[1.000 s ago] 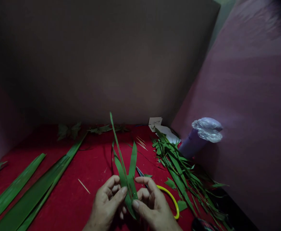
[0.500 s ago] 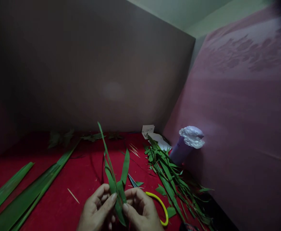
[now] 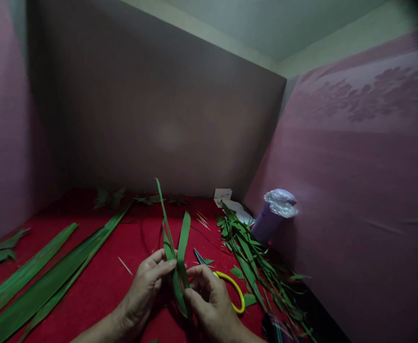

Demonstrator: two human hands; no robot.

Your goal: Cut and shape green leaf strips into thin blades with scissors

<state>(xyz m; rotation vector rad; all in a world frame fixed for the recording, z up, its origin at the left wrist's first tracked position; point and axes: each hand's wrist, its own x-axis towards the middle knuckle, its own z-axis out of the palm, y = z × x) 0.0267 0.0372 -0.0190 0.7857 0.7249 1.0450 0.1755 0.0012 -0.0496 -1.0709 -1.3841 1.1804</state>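
Between my hands is a folded green leaf strip (image 3: 178,281), its long narrow ends pointing up and away. My left hand (image 3: 147,281) pinches it from the left with thumb and fingers, near the crossing of the strips. From the right, my right hand (image 3: 209,297) grips the lower folded part between thumb and fingertips. Scissors with a yellow handle (image 3: 242,300) lie just beyond my right hand, partly hidden by it. A toothpick (image 3: 125,266) lies on the red cloth to the left of my left hand.
Long broad leaves (image 3: 51,271) lie at the left on the red cloth (image 3: 97,305). A heap of cut leaf strips (image 3: 251,257) covers the right side, near a purple cylinder (image 3: 268,221) topped with clear plastic. Several toothpicks (image 3: 203,220) and white paper (image 3: 239,210) lie farther back.
The view has tilted up and swung left, showing more forearm and the left-hand wall. Both hands keep hold of the leaf strip; its upright right end now stands slightly closer to the left one.
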